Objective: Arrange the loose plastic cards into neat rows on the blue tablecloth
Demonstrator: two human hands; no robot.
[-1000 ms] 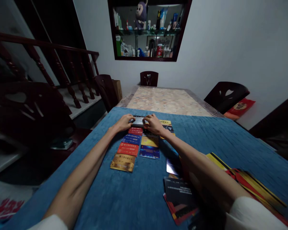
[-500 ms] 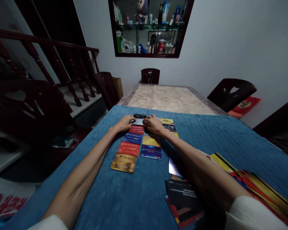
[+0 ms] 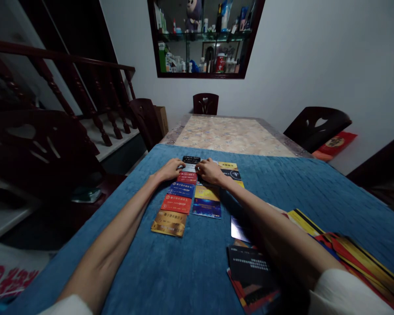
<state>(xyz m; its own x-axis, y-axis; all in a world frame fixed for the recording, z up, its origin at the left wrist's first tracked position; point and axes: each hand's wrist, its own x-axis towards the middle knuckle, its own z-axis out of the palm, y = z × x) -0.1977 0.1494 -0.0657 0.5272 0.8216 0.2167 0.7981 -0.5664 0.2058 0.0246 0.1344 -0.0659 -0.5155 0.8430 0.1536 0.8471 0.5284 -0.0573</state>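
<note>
A silver card (image 3: 190, 167) lies near the far end of the left column, just below a black card (image 3: 191, 159). My left hand (image 3: 170, 169) grips its left edge with curled fingers. At its right edge, the bent fingers of my right hand (image 3: 210, 170) pinch the same card. Nearer in this column are a dark red card (image 3: 187, 177), a blue card (image 3: 181, 190), a red card (image 3: 175, 204) and a gold card (image 3: 169, 223). Beside it, a second column shows a yellow card (image 3: 207, 193) and a dark blue card (image 3: 206, 208); my right hand partly covers this column.
A third column, with a gold card (image 3: 228, 166) at its far end, is partly behind my right forearm. Loose stacks of dark cards (image 3: 249, 264) and yellow-red cards (image 3: 357, 253) lie near right on the blue cloth (image 3: 134, 271). Chairs surround the table.
</note>
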